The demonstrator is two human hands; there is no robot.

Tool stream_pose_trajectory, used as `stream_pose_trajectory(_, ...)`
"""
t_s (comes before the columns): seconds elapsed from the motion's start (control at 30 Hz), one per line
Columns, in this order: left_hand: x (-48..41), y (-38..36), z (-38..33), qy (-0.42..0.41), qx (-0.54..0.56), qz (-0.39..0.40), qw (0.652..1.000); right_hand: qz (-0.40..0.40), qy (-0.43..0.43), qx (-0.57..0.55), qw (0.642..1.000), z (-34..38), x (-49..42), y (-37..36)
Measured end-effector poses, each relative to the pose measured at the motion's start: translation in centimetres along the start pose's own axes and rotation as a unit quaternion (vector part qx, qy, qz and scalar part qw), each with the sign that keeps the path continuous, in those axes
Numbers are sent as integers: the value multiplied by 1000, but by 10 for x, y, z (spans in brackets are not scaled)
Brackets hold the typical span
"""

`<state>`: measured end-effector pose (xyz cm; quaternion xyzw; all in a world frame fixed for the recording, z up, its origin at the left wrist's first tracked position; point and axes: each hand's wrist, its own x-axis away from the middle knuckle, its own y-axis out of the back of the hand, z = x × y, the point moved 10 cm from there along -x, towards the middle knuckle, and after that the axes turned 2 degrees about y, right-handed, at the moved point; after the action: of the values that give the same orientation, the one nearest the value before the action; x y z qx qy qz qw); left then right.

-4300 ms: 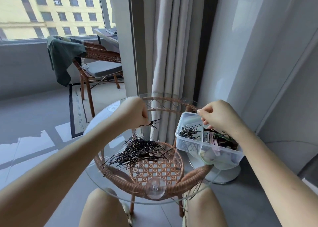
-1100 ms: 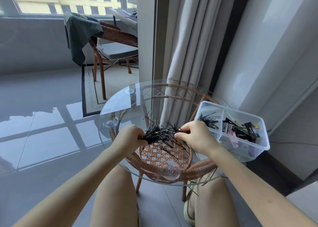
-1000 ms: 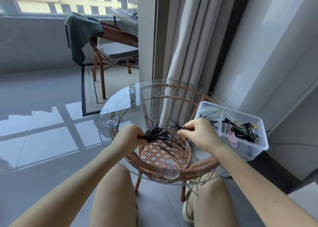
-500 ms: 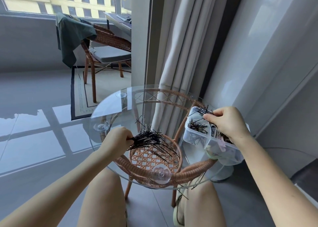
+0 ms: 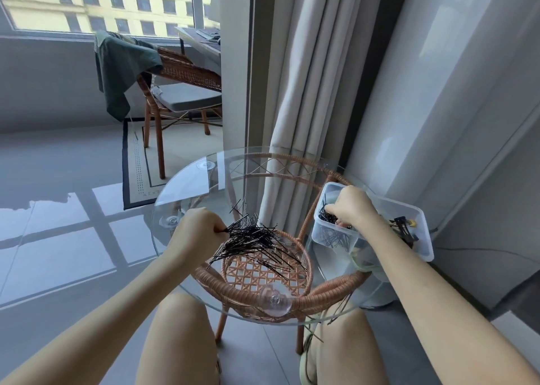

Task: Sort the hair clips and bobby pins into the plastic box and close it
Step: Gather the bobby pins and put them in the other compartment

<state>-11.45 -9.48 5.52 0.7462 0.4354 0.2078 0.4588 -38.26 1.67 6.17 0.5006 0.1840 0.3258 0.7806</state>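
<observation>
While the left hand (image 5: 201,230) clenches bobby pins (image 5: 257,240) mid-table, the right hand (image 5: 352,209) dips into the plastic box (image 5: 420,238) at the glass table (image 5: 187,192) edge, grip unclear

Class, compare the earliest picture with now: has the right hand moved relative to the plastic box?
Yes. The right hand has gone from above the plastic box's middle rim down into its left compartment, onto the bobby pins there.

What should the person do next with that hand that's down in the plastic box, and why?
Probably let go of the pins there and bring the right hand back to the bobby pin pile. It sits low in the near compartment of the plastic box, where loose pins already lie, while a large bunch remains on the glass table, pinched at one end by the left hand.
</observation>
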Motion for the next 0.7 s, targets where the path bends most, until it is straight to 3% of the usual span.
stream_pose_trajectory(0.27,-8,26,-36,-16,52,-16,998,-121,123,10,985,3,32,53)
stream_pose_trajectory(0.57,-25,14,-151,-103,89,-45,990,-182,135,-16,974,-27,56,101)
stream_pose_trajectory(0.7,-43,-40,-196,-121,7,-14,993,-166,127,-12,978,-38,60,95)
